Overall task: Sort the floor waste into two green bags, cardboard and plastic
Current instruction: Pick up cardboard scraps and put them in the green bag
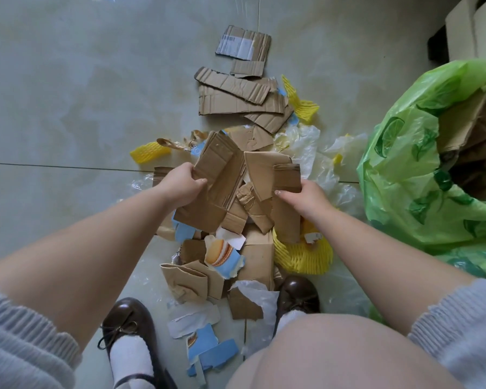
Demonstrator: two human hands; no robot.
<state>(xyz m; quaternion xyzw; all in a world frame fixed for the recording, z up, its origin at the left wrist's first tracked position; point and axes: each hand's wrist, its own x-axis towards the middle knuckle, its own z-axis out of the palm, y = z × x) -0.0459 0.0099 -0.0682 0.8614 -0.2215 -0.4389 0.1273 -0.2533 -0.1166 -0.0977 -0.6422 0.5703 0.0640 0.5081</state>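
No legible text, even on shipping label

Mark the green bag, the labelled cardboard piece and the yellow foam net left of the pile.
green bag (399,175), head view, its printed front wall.
labelled cardboard piece (243,44), head view, its white label.
yellow foam net (149,152), head view, its middle.

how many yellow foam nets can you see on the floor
4, maybe more hidden: one left of the pile, one at the far stack's right edge, a small bit among clear plastic, one under the right arm.

Soft, even daylight, faint shadows, mild sheen on floor, wide-angle bending at edges.
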